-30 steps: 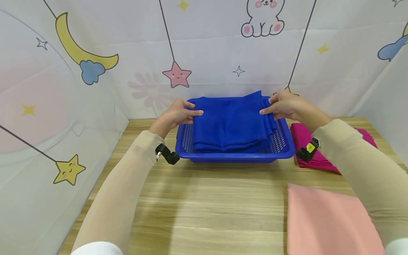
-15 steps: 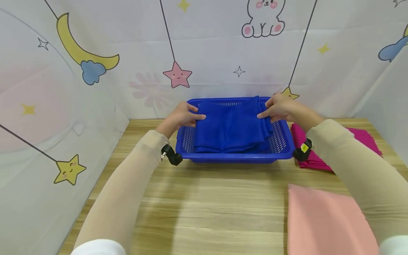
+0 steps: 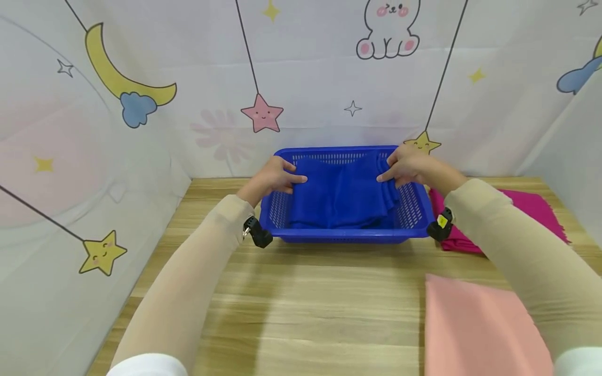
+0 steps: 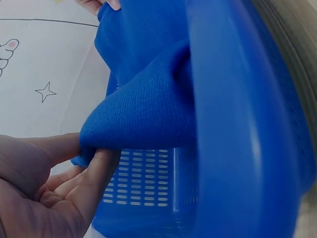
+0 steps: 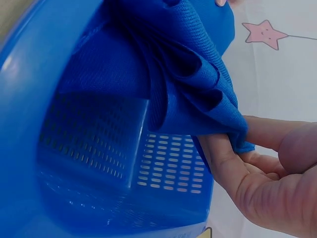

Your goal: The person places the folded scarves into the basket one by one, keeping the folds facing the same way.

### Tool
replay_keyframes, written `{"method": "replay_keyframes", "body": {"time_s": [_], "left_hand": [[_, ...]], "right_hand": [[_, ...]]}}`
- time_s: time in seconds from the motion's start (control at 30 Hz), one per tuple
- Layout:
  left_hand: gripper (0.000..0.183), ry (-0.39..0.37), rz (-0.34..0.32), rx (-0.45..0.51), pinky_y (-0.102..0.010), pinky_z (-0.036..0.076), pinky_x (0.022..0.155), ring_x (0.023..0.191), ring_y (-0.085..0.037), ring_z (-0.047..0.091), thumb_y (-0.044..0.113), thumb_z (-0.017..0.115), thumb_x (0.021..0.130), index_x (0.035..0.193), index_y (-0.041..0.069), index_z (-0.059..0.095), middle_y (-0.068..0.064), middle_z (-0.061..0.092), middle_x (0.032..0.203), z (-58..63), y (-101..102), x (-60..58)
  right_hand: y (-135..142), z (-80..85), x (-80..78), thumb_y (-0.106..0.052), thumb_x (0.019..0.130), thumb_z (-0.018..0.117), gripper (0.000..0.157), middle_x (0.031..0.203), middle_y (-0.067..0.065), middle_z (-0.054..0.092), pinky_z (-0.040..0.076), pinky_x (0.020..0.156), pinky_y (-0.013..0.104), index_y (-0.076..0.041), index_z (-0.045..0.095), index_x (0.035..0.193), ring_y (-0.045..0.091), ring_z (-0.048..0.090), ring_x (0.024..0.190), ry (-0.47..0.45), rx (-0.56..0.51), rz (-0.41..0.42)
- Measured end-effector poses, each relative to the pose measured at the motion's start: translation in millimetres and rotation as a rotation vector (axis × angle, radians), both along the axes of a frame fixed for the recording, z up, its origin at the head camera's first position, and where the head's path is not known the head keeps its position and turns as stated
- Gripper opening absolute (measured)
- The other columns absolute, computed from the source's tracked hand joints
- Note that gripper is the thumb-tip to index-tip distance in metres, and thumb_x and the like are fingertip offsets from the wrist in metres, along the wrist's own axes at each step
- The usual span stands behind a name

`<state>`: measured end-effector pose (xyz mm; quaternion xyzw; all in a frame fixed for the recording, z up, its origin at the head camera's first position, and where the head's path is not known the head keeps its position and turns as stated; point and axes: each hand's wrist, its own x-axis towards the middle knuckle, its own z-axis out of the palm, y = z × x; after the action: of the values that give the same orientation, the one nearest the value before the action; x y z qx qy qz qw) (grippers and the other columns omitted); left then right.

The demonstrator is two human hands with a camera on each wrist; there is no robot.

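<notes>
A folded blue cloth (image 3: pixel 336 193) hangs between my two hands, inside a blue plastic basket (image 3: pixel 348 233) with perforated walls. My left hand (image 3: pixel 277 176) pinches its left edge between thumb and fingers; the left wrist view shows the cloth (image 4: pixel 143 101) draped from that left hand (image 4: pixel 64 183). At the opposite edge, my right hand (image 3: pixel 405 165) pinches the cloth's corner. Several stacked layers of the cloth (image 5: pixel 198 94) show in the right wrist view, gathered at the right hand (image 5: pixel 267 173). The lower part of the cloth is hidden behind the basket's front rim.
To the right of the basket lies a folded magenta cloth (image 3: pixel 531 209), partly under my right forearm. Nearer me on the wooden table (image 3: pixel 338 303) is a pink cloth (image 3: pixel 479 329). A printed white fabric backdrop (image 3: pixel 315 68) stands close behind the basket.
Both hands have lowered the blue cloth deeper into the basket and drawn slightly closer together. The basket's back wall now shows above the cloth.
</notes>
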<state>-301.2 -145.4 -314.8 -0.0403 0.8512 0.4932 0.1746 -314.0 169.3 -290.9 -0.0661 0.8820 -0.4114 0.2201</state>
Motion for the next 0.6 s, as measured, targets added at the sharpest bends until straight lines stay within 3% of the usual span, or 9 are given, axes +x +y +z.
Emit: {"method": "replay_keyframes", "body": {"time_s": [0.3, 0.6], "left_hand": [[0.060, 0.006, -0.004, 0.009, -0.043, 0.054, 0.088, 0.100, -0.035, 0.068, 0.010, 0.073, 0.092, 0.142, -0.009, 0.045, -0.028, 0.049, 0.138, -6.8, 3, -0.3], [0.059, -0.004, -0.013, -0.006, -0.039, 0.057, 0.083, 0.105, -0.037, 0.067, 0.009, 0.073, 0.092, 0.142, -0.009, 0.046, -0.029, 0.049, 0.137, -13.9, 5, -4.3]], "right_hand": [[-4, -10.3, -1.3, -0.005, 0.092, 0.072, 0.057, 0.060, -0.005, 0.018, 0.032, 0.047, 0.021, -0.015, 0.024, 0.062, 0.008, 0.022, 0.047, -0.044, -0.010, 0.040], [-10, -13.6, -4.3, -0.006, 0.091, 0.073, 0.057, 0.060, -0.004, 0.018, 0.034, 0.048, 0.022, -0.014, 0.024, 0.064, 0.009, 0.022, 0.047, -0.026, 0.018, 0.040]]}}
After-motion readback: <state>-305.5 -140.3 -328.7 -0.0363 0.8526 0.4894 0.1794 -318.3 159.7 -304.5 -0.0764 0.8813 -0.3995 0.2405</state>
